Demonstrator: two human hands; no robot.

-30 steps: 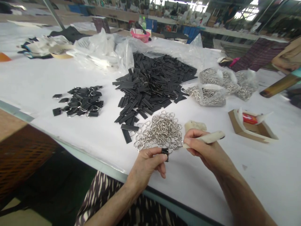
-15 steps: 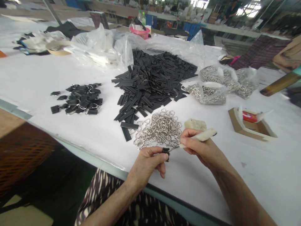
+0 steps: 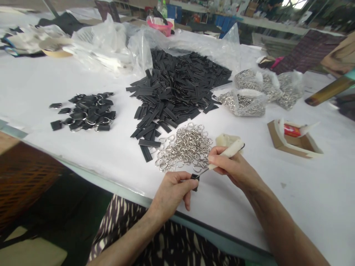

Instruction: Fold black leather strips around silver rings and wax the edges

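Between the thumb and fingers of my left hand (image 3: 173, 190) is a small folded black strip (image 3: 195, 181), held just over the table's near edge. My right hand (image 3: 231, 164) grips an awl-like tool with a pale, wrapped-looking handle (image 3: 229, 149); its thin metal tip meets the strip. Right behind my hands lies a heap of silver D-rings (image 3: 191, 144). Beyond it spreads a large pile of flat black strips (image 3: 177, 85). To the left sits a small pile of black loops with rings in them (image 3: 87, 112). Whether a ring is inside the held strip is hidden.
A pale block (image 3: 226, 139) lies behind my right hand. Farther right are an open cardboard box (image 3: 288, 147) with a red packet and clear bags of rings (image 3: 249, 103). Crumpled plastic bags (image 3: 105, 46) and a pink basin (image 3: 161, 27) stand at the back. An orange crate (image 3: 24, 177) is below left.
The view has shifted slightly, so the table's contents appear higher and mostly farther left. The tool's handle has tilted more upright, its tip still at the black strip in my left hand.
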